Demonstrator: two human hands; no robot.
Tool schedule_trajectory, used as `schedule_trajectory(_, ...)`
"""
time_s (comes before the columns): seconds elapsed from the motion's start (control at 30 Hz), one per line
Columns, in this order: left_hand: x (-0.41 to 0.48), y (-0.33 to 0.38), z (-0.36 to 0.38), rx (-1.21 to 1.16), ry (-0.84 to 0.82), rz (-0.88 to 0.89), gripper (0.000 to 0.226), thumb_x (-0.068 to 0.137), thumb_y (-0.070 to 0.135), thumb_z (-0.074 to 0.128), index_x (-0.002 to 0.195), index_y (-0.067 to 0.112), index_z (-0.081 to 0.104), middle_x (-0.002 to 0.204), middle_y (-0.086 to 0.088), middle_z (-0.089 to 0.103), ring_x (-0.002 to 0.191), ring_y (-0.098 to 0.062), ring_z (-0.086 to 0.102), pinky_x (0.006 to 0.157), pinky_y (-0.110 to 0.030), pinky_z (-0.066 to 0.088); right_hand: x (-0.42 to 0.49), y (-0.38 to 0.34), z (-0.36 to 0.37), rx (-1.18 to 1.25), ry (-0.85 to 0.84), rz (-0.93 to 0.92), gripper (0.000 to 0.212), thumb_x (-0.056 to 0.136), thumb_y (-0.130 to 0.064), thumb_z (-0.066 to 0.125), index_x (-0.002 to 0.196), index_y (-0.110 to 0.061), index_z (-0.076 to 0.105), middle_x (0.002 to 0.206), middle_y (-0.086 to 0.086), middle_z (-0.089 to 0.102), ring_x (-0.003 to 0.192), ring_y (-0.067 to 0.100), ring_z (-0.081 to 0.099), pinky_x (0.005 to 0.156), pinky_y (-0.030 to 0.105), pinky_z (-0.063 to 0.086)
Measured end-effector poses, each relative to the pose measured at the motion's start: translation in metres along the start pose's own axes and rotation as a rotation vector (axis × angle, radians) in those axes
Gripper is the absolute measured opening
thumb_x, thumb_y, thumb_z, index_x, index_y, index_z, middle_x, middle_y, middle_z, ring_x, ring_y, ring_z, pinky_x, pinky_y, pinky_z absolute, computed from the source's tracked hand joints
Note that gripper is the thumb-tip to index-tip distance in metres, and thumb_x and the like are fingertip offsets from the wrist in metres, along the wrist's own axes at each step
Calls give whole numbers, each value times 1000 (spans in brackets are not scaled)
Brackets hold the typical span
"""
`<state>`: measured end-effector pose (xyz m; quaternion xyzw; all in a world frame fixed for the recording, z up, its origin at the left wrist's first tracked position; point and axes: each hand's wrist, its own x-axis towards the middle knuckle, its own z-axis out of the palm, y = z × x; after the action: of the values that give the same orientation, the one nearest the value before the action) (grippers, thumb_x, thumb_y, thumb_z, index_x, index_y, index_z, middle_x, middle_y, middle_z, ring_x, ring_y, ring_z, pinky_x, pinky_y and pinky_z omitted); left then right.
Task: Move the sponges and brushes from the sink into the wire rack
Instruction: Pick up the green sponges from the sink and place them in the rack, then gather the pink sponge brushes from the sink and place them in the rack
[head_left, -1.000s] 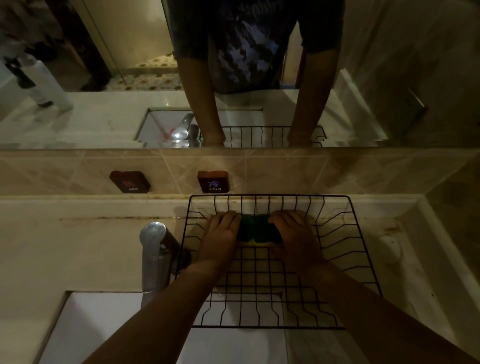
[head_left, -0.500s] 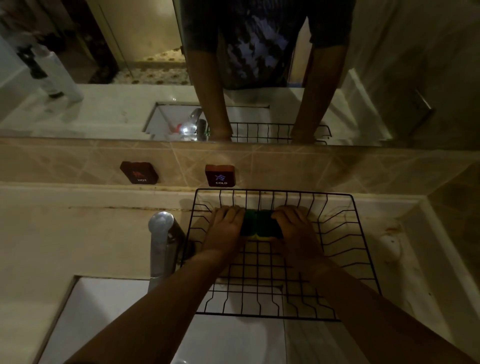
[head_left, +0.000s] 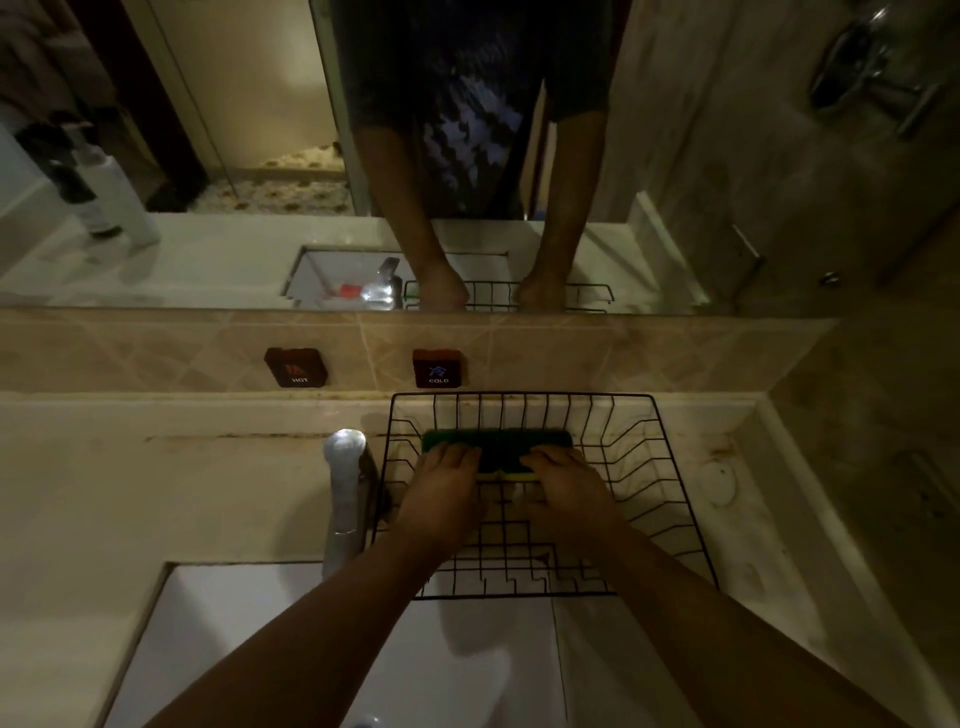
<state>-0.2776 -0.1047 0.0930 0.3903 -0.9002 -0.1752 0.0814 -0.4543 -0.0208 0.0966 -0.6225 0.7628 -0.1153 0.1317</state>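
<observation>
A black wire rack (head_left: 680, 499) sits on the counter, right of the tap and partly over the sink. Inside it, along the far side, lie green sponges (head_left: 498, 441) with a yellow underside, side by side in a row. My left hand (head_left: 447, 493) has its curled fingertips on the row's near left edge. My right hand (head_left: 566, 493) does the same on the near right edge. The white sink (head_left: 234, 649) shows bare in its visible part; my arms hide some of it. No brushes are visible directly.
A chrome tap (head_left: 345, 488) stands just left of the rack. HOT (head_left: 296, 366) and COLD (head_left: 437, 368) tags are on the tiled wall. The mirror (head_left: 208, 156) above reflects a red item in the sink and a pump bottle. A wall corner closes the right.
Both hands have slid back toward me off the sponges' ends, so the green row now shows much wider. The camera has tilted down slightly.
</observation>
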Motion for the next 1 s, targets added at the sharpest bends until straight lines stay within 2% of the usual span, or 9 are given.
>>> schedule_trajectory(0.13, -21, 10, -21, -3, -9, 17, 57, 90, 29, 61, 142, 19, 43, 146, -4, 46, 137, -23, 34, 116, -37, 31, -27, -25, -12, 57, -26, 78, 40, 88, -38, 57, 124, -21, 54, 123, 4, 57, 108, 23, 54, 87, 37, 49)
schedule_trajectory(0.27, -50, 22, -38, -46, -47, 36, 60, 90, 31, 62, 145, 18, 40, 147, -5, 44, 136, -24, 36, 111, -36, 37, -63, -48, -23, 134, -37, 84, 43, 90, -39, 58, 129, -22, 51, 127, 2, 53, 113, 20, 51, 90, 38, 49)
schedule_trajectory(0.4, -80, 27, -55, -114, -1, 63, 51, 89, 31, 62, 138, 22, 46, 139, -1, 51, 127, -19, 44, 105, -33, 43, -92, -76, -31, 125, -4, 96, 43, 89, -32, 58, 129, -18, 52, 125, 6, 55, 110, 20, 53, 88, 36, 50)
schedule_trajectory(0.5, -105, 22, -63, -164, -29, 61, 48, 87, 30, 63, 133, 23, 49, 133, 0, 54, 122, -18, 48, 102, -32, 45, -111, -96, -28, 149, 20, 102, 39, 89, -30, 58, 126, -19, 54, 125, 3, 55, 113, 20, 51, 92, 35, 49)
schedule_trajectory(0.6, -129, 14, -68, -154, -68, 78, 44, 86, 30, 63, 129, 22, 53, 129, -1, 58, 117, -20, 54, 98, -34, 49, -127, -111, -25, 180, 51, 110, 30, 89, -28, 61, 117, -16, 59, 117, 4, 58, 107, 21, 55, 88, 36, 50)
schedule_trajectory(0.73, -158, 6, -69, -110, -85, 46, 49, 86, 40, 64, 130, 26, 51, 131, -1, 58, 118, -19, 54, 95, -33, 50, -144, -128, -21, 144, 48, 106, 38, 90, -34, 59, 124, -17, 57, 121, 3, 59, 111, 21, 54, 92, 36, 48)
schedule_trajectory(0.83, -175, -3, -68, -92, -128, 28, 57, 87, 45, 62, 137, 24, 46, 138, -3, 54, 124, -21, 51, 99, -37, 49, -154, -139, -13, 122, 2, 153, 44, 89, -38, 60, 128, -19, 54, 126, 3, 58, 112, 20, 53, 93, 35, 48)
schedule_trajectory(1.0, -197, -22, -68, -84, -161, 22, 58, 89, 45, 60, 139, 19, 47, 141, -6, 52, 129, -23, 45, 106, -38, 43, -164, -156, 8, 140, -40, 221, 55, 88, -41, 62, 137, -20, 47, 138, 3, 54, 123, 19, 50, 101, 32, 41)
